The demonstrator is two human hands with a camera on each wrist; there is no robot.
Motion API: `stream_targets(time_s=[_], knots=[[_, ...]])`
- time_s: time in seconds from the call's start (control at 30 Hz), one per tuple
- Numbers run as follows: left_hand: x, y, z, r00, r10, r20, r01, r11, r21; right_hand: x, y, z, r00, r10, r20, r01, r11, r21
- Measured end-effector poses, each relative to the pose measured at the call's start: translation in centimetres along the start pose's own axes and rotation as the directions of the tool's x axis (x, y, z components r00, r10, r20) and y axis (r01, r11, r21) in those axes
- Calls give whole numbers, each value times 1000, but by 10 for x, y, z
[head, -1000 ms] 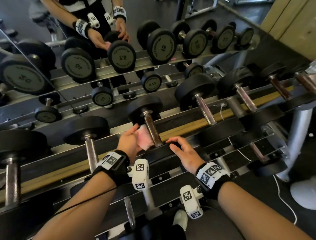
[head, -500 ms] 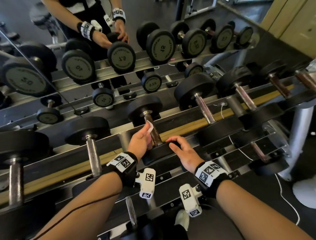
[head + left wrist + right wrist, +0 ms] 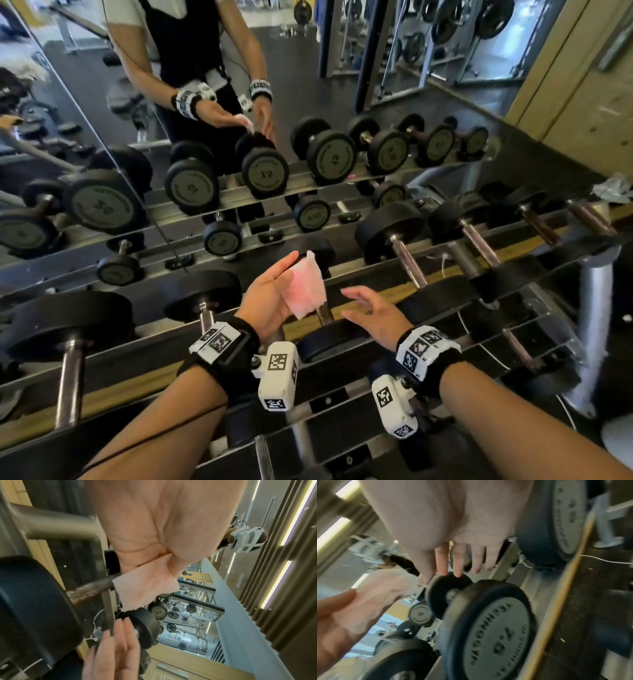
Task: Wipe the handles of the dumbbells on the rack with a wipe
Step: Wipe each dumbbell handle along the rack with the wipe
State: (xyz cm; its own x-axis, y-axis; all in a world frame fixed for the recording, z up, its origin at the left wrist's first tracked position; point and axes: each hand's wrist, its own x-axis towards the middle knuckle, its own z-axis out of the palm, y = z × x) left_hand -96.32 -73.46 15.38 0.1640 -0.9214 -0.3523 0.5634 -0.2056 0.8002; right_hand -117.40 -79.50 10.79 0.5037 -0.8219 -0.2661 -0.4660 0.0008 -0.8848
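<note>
At the rack's left end a heavy dumbbell lay in its cradle, handle pointing toward the person, and the next one along lay the same way. That layout probably left each handle open to a hand reaching in from the front.

The left hand was raised above the front rail near the rack's middle, palm turned up. Its fingers lay fairly straight, with the thumb pinching the wipe against them. The wipe hung spread and clear of the metal, touching no handle, which suggested it was being shifted or refolded between wipes. Directly beneath it was the handle of the middle dumbbell, brown and rough in the left wrist view, mostly hidden from the head camera.

Just right of the wipe, the right hand hovered empty, fingers loosely spread and a little bent, near the wipe but apart from it. It seemed poised to take or straighten the wipe.

Further right, more dumbbells filled their cradles toward the rack's right end, handles bare and untouched by either hand. Those apparently remained to be wiped. The mirror behind doubled the scene.
</note>
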Motion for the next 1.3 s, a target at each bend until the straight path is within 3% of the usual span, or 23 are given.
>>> stream_targets(time_s=[0.17,0.37,0.53,0.67,0.77,0.9,1.0,1.13,1.3], knots=[[-11,19,10,1000,-14,24,17,991,-131,-3,-47,2,948,-292,-128,267,947,-178],[-22,21,14,999,-18,44,24,990,-136,-6,-53,12,853,-502,-144,423,825,-374],[-24,21,12,998,36,56,-33,998,-50,-1,-55,15,849,-502,-164,430,837,-338],[-23,23,1,986,146,81,-160,964,214,0,-65,11,851,-461,-251,412,883,-226],[-23,27,-6,971,194,136,-235,866,441,0,-77,5,896,-368,-248,343,929,-139],[-16,33,-3,952,258,162,-297,664,686,2,-93,-4,913,-318,-257,309,948,-76],[-10,40,0,925,340,170,-348,578,738,4,-104,-13,940,-265,-213,257,964,-67],[-10,49,2,922,280,267,-380,522,764,3,-114,-28,971,-208,-121,208,978,-13],[-7,49,1,930,323,177,-343,587,733,1,-128,-38,972,-189,-139,190,982,-5]])
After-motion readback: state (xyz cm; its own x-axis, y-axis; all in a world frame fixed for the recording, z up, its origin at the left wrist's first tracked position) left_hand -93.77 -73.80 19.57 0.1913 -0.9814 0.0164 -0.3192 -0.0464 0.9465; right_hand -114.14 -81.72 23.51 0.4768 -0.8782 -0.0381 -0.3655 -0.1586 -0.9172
